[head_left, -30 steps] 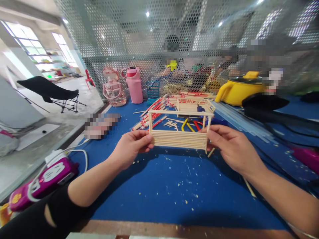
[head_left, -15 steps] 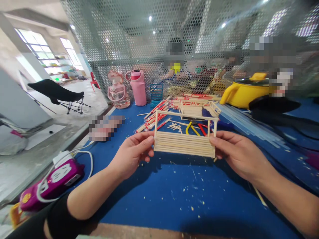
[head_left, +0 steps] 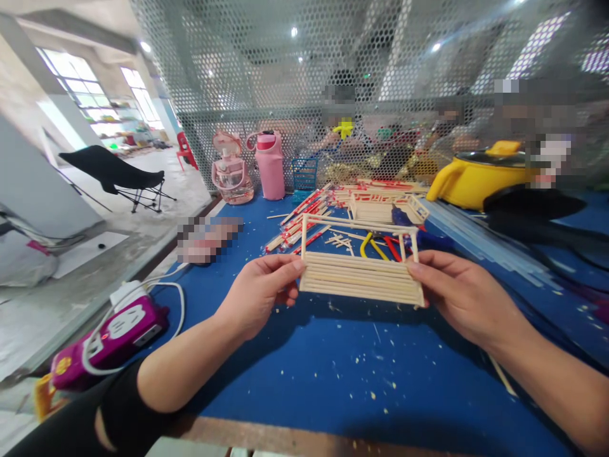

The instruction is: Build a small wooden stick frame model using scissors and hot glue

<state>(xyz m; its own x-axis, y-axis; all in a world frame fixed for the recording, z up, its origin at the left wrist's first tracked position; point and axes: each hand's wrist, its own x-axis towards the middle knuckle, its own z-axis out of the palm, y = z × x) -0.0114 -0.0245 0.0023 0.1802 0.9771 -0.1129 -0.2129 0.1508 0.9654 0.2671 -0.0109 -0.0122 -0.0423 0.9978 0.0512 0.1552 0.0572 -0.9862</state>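
Note:
A small frame of pale wooden sticks [head_left: 360,280] is held up above the blue table, its lower part a row of closely laid sticks and its upper part an open rail on posts. My left hand [head_left: 264,289] pinches its left end between thumb and fingers. At the right end, my right hand [head_left: 459,292] grips the corner post, with the fingers partly hidden behind it. Beyond the frame lie short cut sticks [head_left: 339,241], pliers with yellow and red handles [head_left: 366,246] and a dark blue tool [head_left: 402,217]. A second stick structure [head_left: 371,209] stands behind them.
Bundled sticks in red-marked wrappers [head_left: 304,219] lie at the back. Pink bottles [head_left: 270,165] and a yellow pot [head_left: 480,181] stand near the mesh screen [head_left: 266,70]. Clear rods [head_left: 495,244] lie right; a purple power strip [head_left: 111,339] with a white cable lies left.
The whole view has shifted slightly, so things appear a little further right. Both hands keep their hold on the stick frame, which looks slightly more tilted, its right end lower.

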